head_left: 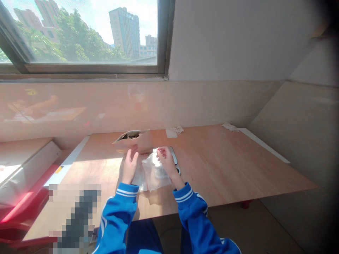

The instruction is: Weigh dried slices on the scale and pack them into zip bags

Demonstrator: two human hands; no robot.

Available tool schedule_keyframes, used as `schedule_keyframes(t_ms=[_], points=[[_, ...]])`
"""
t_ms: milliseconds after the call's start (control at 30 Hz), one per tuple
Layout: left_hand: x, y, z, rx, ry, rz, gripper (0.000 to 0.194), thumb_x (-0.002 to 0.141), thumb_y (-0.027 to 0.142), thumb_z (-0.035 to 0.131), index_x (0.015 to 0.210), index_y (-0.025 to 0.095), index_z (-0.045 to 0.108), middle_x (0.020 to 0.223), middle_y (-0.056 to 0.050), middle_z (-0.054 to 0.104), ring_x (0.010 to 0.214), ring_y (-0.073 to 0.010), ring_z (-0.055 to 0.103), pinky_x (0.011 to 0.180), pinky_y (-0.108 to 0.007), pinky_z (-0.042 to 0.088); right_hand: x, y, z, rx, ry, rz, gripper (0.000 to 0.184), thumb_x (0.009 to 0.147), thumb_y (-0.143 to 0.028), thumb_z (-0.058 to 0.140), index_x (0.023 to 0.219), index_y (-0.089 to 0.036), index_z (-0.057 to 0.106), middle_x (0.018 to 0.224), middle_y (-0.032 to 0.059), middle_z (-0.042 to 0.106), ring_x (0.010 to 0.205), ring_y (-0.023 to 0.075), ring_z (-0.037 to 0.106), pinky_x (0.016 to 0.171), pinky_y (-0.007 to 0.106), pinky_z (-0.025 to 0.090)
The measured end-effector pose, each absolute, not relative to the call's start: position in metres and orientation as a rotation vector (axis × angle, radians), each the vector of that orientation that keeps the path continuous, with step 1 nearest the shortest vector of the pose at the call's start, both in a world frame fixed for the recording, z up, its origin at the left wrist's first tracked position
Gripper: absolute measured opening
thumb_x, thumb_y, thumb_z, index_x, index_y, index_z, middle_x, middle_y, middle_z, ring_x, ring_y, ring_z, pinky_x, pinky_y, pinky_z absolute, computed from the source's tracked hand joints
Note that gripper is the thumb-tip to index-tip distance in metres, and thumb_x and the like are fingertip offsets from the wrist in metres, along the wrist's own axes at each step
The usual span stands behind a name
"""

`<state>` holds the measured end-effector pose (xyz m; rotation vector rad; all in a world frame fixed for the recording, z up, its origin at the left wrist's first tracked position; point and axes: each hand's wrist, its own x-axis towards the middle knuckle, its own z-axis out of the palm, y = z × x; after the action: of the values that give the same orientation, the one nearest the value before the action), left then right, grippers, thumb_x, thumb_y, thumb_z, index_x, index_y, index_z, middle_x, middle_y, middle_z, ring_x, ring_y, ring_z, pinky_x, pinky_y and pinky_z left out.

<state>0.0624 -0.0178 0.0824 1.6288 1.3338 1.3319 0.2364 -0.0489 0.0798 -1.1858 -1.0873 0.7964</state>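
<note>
My right hand pinches the top edge of a clear plastic bag, which hangs down toward the table. Something pale or ring-shaped shows faintly through the bag. My left hand is held to the left of it, fingers apart and nothing between them. Under and beside the left hand lies another clear plastic bag. Just beyond the hands stands an open brown paper bag, with dark contents at its mouth that I cannot make out. A flat, pale device like a phone lies partly hidden behind my right hand.
The wooden table reaches to the tiled wall under a window. Crumpled white paper and another crumpled piece lie along its back edge. A red chair stands at the left, near a second table.
</note>
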Motion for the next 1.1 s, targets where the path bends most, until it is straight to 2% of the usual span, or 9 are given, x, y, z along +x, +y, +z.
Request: schedule_keyframes(t_ms=[167, 367, 533, 600, 667, 833, 933, 1100], points=[[0.060, 0.003, 0.077, 1.639, 1.337, 1.275, 0.040, 0.086, 0.042, 0.051, 0.120, 0.022, 0.055, 0.134, -0.010, 0.055, 0.129, -0.0234, 0.046, 0.112, -0.043, 0.031, 0.239, -0.047, 0.075, -1.173, -1.040, 0.830, 0.025, 0.082, -0.043, 0.057, 0.093, -0.021, 0.052, 0.078, 0.0013, 0.061, 0.068, 0.0154, 0.061, 0.055, 0.025, 0.048], [0.054, 0.000, 0.079, 1.684, 1.334, 1.358, 0.051, 0.088, 0.040, 0.050, 0.136, 0.026, 0.044, 0.156, -0.006, 0.025, 0.145, -0.0201, 0.019, 0.119, -0.041, 0.016, 0.233, -0.045, 0.078, -1.165, -1.069, 0.832, 0.021, 0.082, -0.041, 0.056, 0.089, -0.021, 0.052, 0.076, 0.0018, 0.064, 0.070, 0.0165, 0.063, 0.058, 0.026, 0.049], [0.049, 0.014, 0.093, 1.631, 1.276, 1.358, 0.050, 0.086, 0.037, 0.052, 0.135, 0.027, 0.046, 0.157, -0.005, 0.023, 0.144, -0.0223, 0.020, 0.118, -0.041, 0.018, 0.228, -0.048, 0.079, -1.168, -1.099, 0.857, 0.021, 0.083, -0.041, 0.056, 0.088, -0.021, 0.054, 0.074, 0.0017, 0.064, 0.068, 0.0165, 0.063, 0.058, 0.026, 0.049], [0.048, 0.015, 0.097, 1.620, 1.271, 1.362, 0.048, 0.086, 0.035, 0.052, 0.133, 0.026, 0.049, 0.156, -0.006, 0.026, 0.142, -0.0236, 0.026, 0.117, -0.042, 0.022, 0.228, -0.048, 0.078, -1.170, -1.096, 0.873, 0.021, 0.082, -0.041, 0.056, 0.089, -0.021, 0.054, 0.074, 0.0012, 0.064, 0.067, 0.0163, 0.063, 0.056, 0.026, 0.049], [0.047, 0.011, 0.099, 1.632, 1.270, 1.353, 0.042, 0.086, 0.034, 0.051, 0.126, 0.024, 0.055, 0.151, -0.009, 0.036, 0.139, -0.0241, 0.034, 0.115, -0.042, 0.026, 0.229, -0.048, 0.076, -1.173, -1.079, 0.876, 0.022, 0.082, -0.041, 0.056, 0.090, -0.021, 0.053, 0.075, 0.0010, 0.064, 0.067, 0.0162, 0.063, 0.055, 0.026, 0.049], [0.046, -0.002, 0.093, 1.648, 1.327, 1.234, 0.032, 0.083, 0.041, 0.052, 0.102, 0.020, 0.067, 0.126, -0.010, 0.060, 0.125, -0.0234, 0.050, 0.108, -0.041, 0.035, 0.223, -0.040, 0.070, -1.120, -1.024, 0.867, 0.021, 0.082, -0.040, 0.055, 0.091, -0.021, 0.052, 0.078, 0.0017, 0.065, 0.070, 0.0162, 0.064, 0.062, 0.028, 0.052], [0.043, -0.006, 0.092, 1.632, 1.379, 1.150, 0.036, 0.079, 0.048, 0.055, 0.095, 0.018, 0.068, 0.110, -0.009, 0.068, 0.111, -0.0240, 0.058, 0.100, -0.039, 0.041, 0.215, -0.035, 0.071, -1.073, -1.020, 0.879, 0.021, 0.082, -0.040, 0.057, 0.089, -0.021, 0.051, 0.076, 0.0008, 0.064, 0.070, 0.0158, 0.064, 0.066, 0.029, 0.052], [0.034, -0.011, 0.101, 1.695, 1.424, 1.054, 0.042, 0.079, 0.057, 0.052, 0.077, 0.018, 0.068, 0.082, -0.005, 0.070, 0.085, -0.0220, 0.063, 0.082, -0.032, 0.046, 0.203, -0.027, 0.075, -1.025, -1.012, 0.932, 0.023, 0.083, -0.043, 0.057, 0.087, -0.022, 0.050, 0.073, -0.0001, 0.063, 0.068, 0.0154, 0.064, 0.061, 0.026, 0.051]])
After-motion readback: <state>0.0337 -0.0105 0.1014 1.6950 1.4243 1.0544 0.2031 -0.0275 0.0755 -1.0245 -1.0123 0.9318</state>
